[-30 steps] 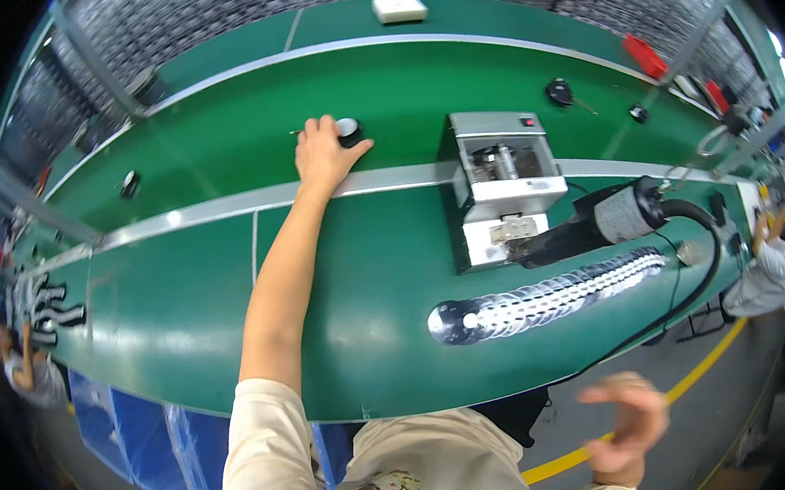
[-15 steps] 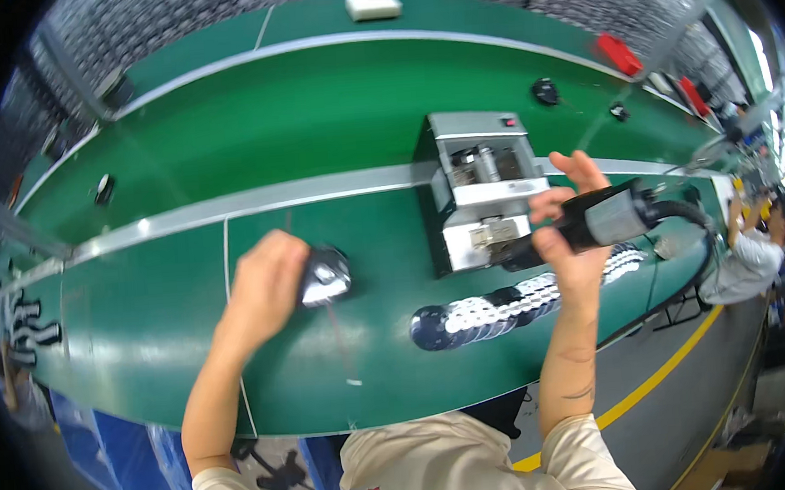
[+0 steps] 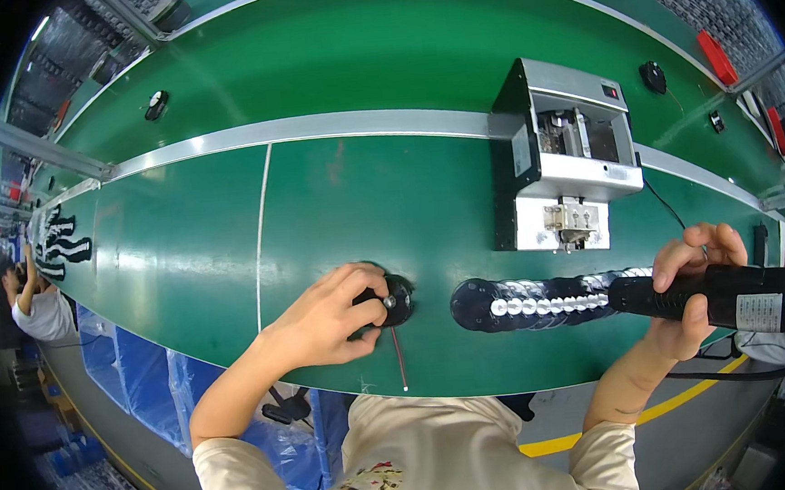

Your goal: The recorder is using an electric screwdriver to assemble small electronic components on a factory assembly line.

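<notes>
My left hand (image 3: 329,318) has its fingers curled over a round black part (image 3: 401,301) on the green bench. A thin red wire (image 3: 400,358) runs from that part toward the near edge and ends in a small white plug. My right hand (image 3: 688,302) is wrapped around a black corded electric screwdriver (image 3: 724,295), held level with its front end pointing left; no bit can be made out. That front end hangs over a long overlapping row of dark discs with white centres (image 3: 542,305), to the right of the black part.
Behind the disc row stands a grey metal machine (image 3: 577,150) with an open window and a red switch. Other small black parts (image 3: 653,77) lie on the back ledge, near a red bin (image 3: 717,57). Black strips (image 3: 63,242) are at the far left. The screwdriver's cable (image 3: 738,373) loops at right.
My view has swung, so the machine sits further right in it. My right hand has brought the screwdriver from in front of the machine to above the disc row. My left hand remains at the black part.
</notes>
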Demonstrator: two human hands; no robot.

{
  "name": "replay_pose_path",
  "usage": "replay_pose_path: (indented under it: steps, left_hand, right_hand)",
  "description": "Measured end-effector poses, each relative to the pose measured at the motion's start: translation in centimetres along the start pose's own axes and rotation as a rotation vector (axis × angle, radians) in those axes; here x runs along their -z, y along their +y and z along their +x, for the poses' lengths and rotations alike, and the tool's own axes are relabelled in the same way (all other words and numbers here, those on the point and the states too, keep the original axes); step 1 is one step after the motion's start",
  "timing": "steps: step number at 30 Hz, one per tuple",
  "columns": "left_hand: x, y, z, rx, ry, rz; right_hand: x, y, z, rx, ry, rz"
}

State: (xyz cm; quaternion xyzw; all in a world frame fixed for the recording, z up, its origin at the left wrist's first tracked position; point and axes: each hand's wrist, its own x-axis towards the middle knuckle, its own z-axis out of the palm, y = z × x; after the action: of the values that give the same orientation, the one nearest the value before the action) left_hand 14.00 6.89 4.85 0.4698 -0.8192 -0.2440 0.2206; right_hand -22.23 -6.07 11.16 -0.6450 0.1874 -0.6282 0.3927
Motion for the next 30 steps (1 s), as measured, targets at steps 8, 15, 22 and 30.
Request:
replay_pose_path:
  steps: [8,15,22,30]
  left_hand:
    - [-4.2,1.6,5.8,-0.274,0.073,-0.104]
    - [-4.7,1.4,6.3,-0.295,0.033,-0.089]
    - [-5.1,1.5,6.8,-0.302,-0.007,-0.085]
    - [-5.6,2.0,7.2,-0.293,0.012,-0.098]
  right_hand:
    - [-0.5,-0.3,0.1,0.004,-0.003,-0.018]
    - [-1.5,-0.3,-0.3,-0.032,0.075,0.015]
    - [0.0,0.1,0.2,0.038,-0.142,0.149]
    - [-0.1,-0.2,0.6,0.069,-0.190,0.131]
